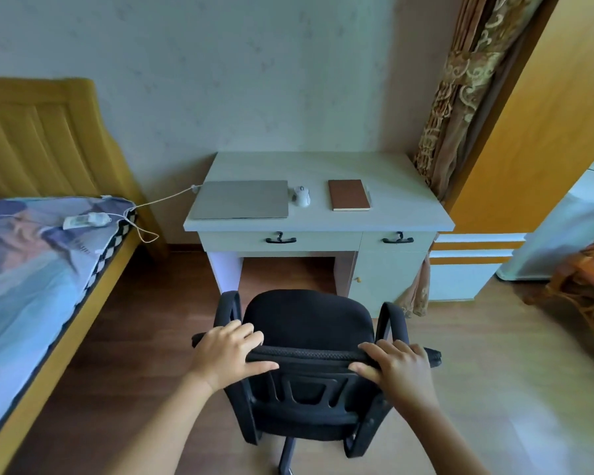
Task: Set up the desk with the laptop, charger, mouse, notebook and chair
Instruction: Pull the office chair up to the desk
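Note:
A black office chair [307, 323] stands on the floor in front of the white desk [323, 166], its seat facing the knee space. My left hand [228, 353] and my right hand [393, 366] both grip the top edge of its backrest. On the desk lie a closed silver laptop [240, 199], a white mouse [301, 195] beside it and a brown notebook [348, 195] to the right. A white charger brick [88, 220] rests on the bed, and its cable [165, 199] runs to the laptop's left side.
A bed with a yellow wooden frame [66, 341] and blue bedding fills the left side. A patterned curtain [460, 97] and a yellow door panel [535, 125] stand right of the desk. A wicker piece of furniture [587, 286] sits at the far right. Wooden floor surrounds the chair.

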Action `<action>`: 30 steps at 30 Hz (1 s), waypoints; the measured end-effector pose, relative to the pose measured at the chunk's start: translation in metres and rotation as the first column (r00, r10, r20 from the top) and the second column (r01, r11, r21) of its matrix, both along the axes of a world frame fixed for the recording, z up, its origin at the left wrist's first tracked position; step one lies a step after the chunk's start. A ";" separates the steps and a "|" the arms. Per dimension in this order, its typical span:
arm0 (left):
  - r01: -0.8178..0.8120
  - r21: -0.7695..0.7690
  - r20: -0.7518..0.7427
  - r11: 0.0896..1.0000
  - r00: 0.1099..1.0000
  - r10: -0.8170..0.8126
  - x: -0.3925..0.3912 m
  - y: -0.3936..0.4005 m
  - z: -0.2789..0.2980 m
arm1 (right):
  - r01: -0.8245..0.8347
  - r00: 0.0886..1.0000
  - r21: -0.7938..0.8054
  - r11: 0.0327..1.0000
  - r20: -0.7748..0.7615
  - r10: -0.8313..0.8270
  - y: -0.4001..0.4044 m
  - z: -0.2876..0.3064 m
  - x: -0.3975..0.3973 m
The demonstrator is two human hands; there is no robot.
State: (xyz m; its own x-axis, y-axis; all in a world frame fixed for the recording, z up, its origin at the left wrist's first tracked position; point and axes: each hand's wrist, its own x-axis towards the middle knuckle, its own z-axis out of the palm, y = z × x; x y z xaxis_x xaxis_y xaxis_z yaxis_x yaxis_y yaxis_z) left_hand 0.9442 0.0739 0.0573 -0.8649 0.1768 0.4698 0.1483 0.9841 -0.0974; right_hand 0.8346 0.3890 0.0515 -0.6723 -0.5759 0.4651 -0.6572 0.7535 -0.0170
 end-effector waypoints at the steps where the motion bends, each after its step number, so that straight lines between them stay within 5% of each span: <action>1: -0.008 -0.002 0.004 1.000 1.000 0.008 -0.005 -0.008 0.000 | -0.008 1.000 0.015 1.000 0.019 0.008 -0.009 0.001 -0.008; 19: -0.070 0.007 0.091 0.997 0.993 0.069 -0.130 -0.138 0.008 | 0.037 0.975 0.176 0.984 0.210 -0.074 -0.152 0.019 -0.130; 30: -0.058 0.029 0.129 0.998 0.990 0.054 -0.164 -0.144 0.002 | 0.063 0.947 0.169 0.984 0.300 -0.112 -0.160 0.023 -0.175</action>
State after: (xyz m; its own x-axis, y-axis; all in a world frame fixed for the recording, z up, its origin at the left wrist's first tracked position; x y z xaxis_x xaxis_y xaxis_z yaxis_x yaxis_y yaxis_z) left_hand 0.7806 -0.0701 0.0595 -0.9263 0.1133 0.3593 0.1024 0.9935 -0.0494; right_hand 0.6599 0.2295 0.0743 -0.8191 -0.5569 0.1376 -0.5700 0.8171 -0.0863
